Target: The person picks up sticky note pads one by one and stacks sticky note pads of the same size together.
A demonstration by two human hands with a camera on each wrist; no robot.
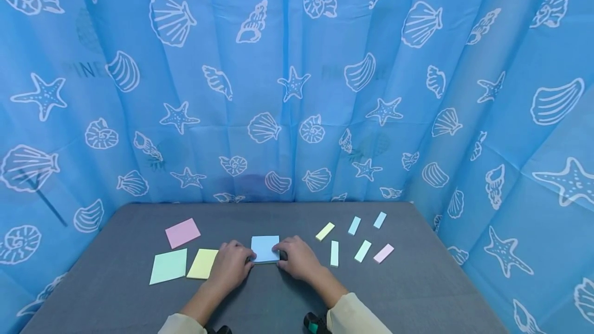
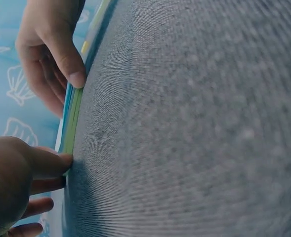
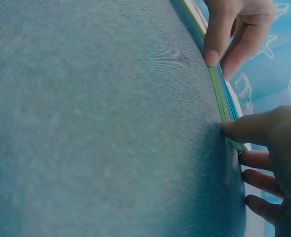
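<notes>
Both the left hand [image 1: 230,265] and right hand [image 1: 297,257] pinch the blue sticky-note pad [image 1: 265,248] by its edges, fingers seemingly curled, so an even grip should keep it square on the desk [image 1: 408,293].

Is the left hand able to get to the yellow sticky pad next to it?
Probably yes: the left hand rests beside the yellow sticky pad, with only bare table between them.
</notes>
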